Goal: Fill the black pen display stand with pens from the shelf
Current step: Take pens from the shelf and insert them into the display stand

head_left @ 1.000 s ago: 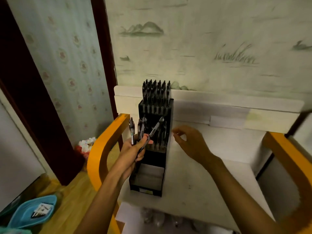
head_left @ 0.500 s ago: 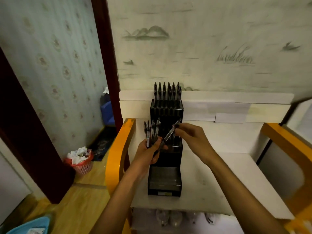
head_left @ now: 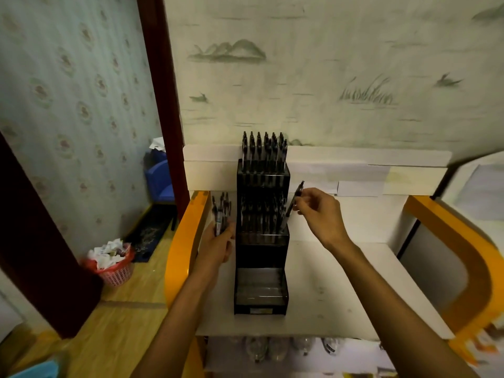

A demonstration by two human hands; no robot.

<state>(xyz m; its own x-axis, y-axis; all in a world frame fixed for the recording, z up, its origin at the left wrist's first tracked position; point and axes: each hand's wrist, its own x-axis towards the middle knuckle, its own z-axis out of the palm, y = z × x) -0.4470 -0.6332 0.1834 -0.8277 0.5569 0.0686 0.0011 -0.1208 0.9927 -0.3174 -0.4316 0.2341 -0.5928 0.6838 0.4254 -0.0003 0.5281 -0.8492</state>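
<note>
Pen (head_left: 294, 205) tilted, tip down toward stand (head_left: 261, 241) | right grip (head_left: 319, 211) pinching it | left grip (head_left: 218, 241) clamped on pen bundle (head_left: 221, 211)

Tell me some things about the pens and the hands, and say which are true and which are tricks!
1. The right hand pinches one dark pen over the tall black plastic pen display stand. True.
2. The left hand is empty. False: it holds a bunch of dark pens.
3. The stand's top tier is full of pens. True.
4. The stand's lowest front tray holds pens. False: no pens show in it.
5. The red mesh waste basket sits on the white shelf. False: it sits on the floor.
</note>
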